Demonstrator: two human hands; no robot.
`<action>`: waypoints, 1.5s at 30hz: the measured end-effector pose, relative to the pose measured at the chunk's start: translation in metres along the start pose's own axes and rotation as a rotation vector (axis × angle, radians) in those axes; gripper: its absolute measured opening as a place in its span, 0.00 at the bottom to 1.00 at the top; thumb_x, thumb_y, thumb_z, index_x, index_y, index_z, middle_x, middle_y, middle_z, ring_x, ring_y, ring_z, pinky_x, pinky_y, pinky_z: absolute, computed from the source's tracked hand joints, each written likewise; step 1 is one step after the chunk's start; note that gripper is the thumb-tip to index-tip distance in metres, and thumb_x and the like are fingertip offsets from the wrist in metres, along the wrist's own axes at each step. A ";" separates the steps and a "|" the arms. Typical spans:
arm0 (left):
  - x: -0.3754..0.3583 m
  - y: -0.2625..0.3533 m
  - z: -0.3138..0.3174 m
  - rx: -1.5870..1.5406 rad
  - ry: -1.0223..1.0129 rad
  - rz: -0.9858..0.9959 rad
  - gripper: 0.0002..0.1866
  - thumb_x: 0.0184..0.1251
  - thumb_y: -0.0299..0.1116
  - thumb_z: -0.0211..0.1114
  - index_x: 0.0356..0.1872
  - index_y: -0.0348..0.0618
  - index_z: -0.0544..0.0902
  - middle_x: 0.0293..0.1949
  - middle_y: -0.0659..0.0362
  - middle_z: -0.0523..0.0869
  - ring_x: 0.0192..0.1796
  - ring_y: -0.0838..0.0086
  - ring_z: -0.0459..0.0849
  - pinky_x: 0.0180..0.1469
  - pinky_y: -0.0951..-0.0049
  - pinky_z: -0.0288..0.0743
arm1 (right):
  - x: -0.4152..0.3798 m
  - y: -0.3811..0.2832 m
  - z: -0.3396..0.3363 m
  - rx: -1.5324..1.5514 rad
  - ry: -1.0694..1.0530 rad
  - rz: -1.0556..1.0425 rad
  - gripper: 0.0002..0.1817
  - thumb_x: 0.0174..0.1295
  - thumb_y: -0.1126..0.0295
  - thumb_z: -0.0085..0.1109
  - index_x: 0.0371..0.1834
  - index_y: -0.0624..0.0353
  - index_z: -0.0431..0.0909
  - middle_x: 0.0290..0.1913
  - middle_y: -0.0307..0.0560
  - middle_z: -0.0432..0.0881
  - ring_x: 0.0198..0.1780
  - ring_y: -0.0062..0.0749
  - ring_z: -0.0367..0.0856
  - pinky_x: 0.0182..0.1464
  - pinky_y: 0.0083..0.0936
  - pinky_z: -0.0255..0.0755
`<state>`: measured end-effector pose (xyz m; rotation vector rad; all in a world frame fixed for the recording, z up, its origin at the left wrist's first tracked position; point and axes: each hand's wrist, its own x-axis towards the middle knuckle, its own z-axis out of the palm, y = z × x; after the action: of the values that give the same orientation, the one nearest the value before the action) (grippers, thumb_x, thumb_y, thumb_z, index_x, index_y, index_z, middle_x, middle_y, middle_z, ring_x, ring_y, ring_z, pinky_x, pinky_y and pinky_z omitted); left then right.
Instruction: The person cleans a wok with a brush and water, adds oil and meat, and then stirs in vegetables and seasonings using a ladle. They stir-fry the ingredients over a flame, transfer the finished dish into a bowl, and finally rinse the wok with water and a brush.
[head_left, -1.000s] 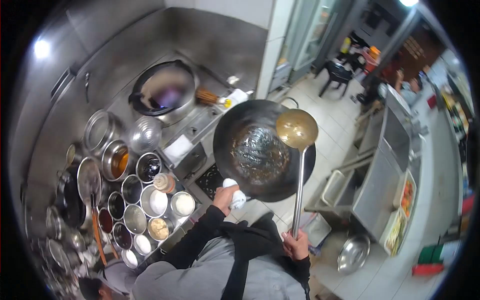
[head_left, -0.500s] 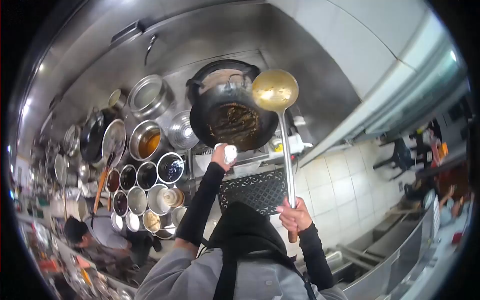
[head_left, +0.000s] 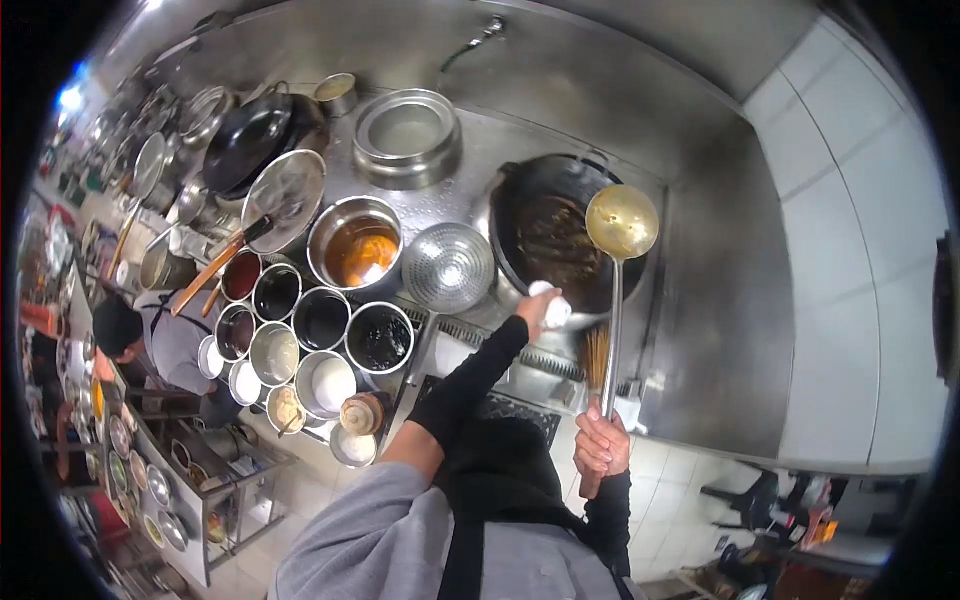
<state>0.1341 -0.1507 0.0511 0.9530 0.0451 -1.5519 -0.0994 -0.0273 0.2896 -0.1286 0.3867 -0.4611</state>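
Observation:
A dark wok (head_left: 560, 225) sits over the stove at centre right, with brown sauce and food pieces in it. My left hand (head_left: 540, 308) is closed on a white cloth (head_left: 556, 309) at the wok's near edge. Below and to the right, my right hand (head_left: 603, 442) grips the wooden handle of a long metal ladle (head_left: 622, 222). The ladle's bowl hangs over the wok's right part, its inside yellowish. A bamboo brush (head_left: 597, 357) stands beside the ladle's shaft.
Left of the wok lie a perforated strainer (head_left: 448, 268) and a pot of orange-brown liquid (head_left: 355, 243). Several seasoning containers (head_left: 321, 320) stand nearer. A lidded steel pot (head_left: 407, 139) is behind. Another person (head_left: 170, 340) bends at the far left.
The view has turned, shifting the containers and stove. The wok now sits down on the burner instead of tilted in front of it. Both hands keep their holds.

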 end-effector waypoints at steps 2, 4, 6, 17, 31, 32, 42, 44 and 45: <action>-0.022 0.013 -0.017 -0.063 -0.284 -0.087 0.18 0.73 0.56 0.61 0.39 0.53 0.80 0.32 0.67 0.85 0.33 0.75 0.86 0.36 0.71 0.81 | 0.031 -0.023 0.009 -0.272 0.081 0.043 0.05 0.75 0.75 0.49 0.39 0.52 0.67 0.19 0.34 0.61 0.11 0.13 0.54 0.08 0.13 0.49; -0.047 0.016 -0.040 0.048 -0.160 -0.069 0.17 0.74 0.55 0.60 0.46 0.53 0.81 0.33 0.64 0.85 0.36 0.72 0.84 0.41 0.63 0.79 | 0.066 -0.039 0.033 -0.555 0.247 0.080 0.04 0.73 0.74 0.53 0.45 0.52 0.69 0.20 0.33 0.62 0.12 0.12 0.56 0.10 0.15 0.50; -0.074 -0.004 -0.081 0.739 0.037 0.173 0.18 0.71 0.53 0.62 0.51 0.54 0.82 0.41 0.57 0.86 0.43 0.64 0.84 0.47 0.55 0.77 | 0.115 -0.058 0.039 -0.835 0.184 0.065 0.10 0.69 0.75 0.57 0.49 0.54 0.69 0.23 0.35 0.68 0.12 0.14 0.60 0.11 0.17 0.54; -0.119 -0.076 -0.146 1.042 0.816 0.581 0.40 0.49 0.45 0.79 0.62 0.37 0.73 0.57 0.41 0.80 0.62 0.45 0.77 0.63 0.56 0.71 | 0.543 -0.025 0.088 -2.108 0.075 -0.331 0.15 0.53 0.73 0.56 0.36 0.78 0.81 0.34 0.73 0.84 0.27 0.58 0.87 0.39 0.46 0.80; -0.197 -0.157 -0.134 0.771 1.109 0.255 0.36 0.69 0.53 0.61 0.70 0.39 0.69 0.67 0.38 0.69 0.68 0.43 0.70 0.70 0.54 0.66 | 0.654 -0.047 0.032 -0.003 -0.155 0.602 0.15 0.76 0.77 0.40 0.58 0.80 0.57 0.25 0.43 0.68 0.21 0.27 0.69 0.27 0.21 0.74; -0.194 -0.177 -0.147 0.738 1.126 0.085 0.34 0.68 0.52 0.61 0.67 0.39 0.73 0.65 0.39 0.73 0.66 0.42 0.73 0.68 0.53 0.68 | 0.635 -0.059 0.037 0.118 -0.135 0.654 0.20 0.77 0.76 0.39 0.65 0.81 0.53 0.26 0.42 0.67 0.21 0.27 0.69 0.26 0.22 0.74; -0.058 -0.291 -0.230 1.891 0.133 0.072 0.15 0.72 0.37 0.55 0.39 0.42 0.89 0.42 0.47 0.90 0.42 0.57 0.89 0.46 0.58 0.84 | 0.347 -0.112 0.091 0.439 -0.109 0.628 0.21 0.77 0.72 0.40 0.63 0.82 0.55 0.28 0.44 0.66 0.21 0.25 0.68 0.21 0.19 0.73; -0.037 -0.279 -0.200 1.535 0.225 -0.119 0.15 0.72 0.38 0.55 0.40 0.42 0.89 0.42 0.46 0.89 0.43 0.56 0.89 0.46 0.57 0.83 | 0.299 -0.120 0.089 0.444 -0.104 0.569 0.21 0.77 0.71 0.40 0.62 0.82 0.57 0.32 0.45 0.67 0.21 0.23 0.68 0.21 0.19 0.72; -0.026 -0.279 -0.191 1.387 0.292 -0.199 0.15 0.72 0.38 0.55 0.40 0.41 0.89 0.42 0.46 0.89 0.43 0.56 0.89 0.47 0.57 0.83 | 0.276 -0.123 0.086 0.445 -0.082 0.511 0.21 0.78 0.71 0.40 0.62 0.83 0.58 0.34 0.46 0.68 0.22 0.22 0.67 0.20 0.18 0.71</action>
<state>-0.0013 0.0406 -0.1932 2.2878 -0.8493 -1.5084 0.1117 -0.2596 0.3014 0.3766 0.2164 -0.0285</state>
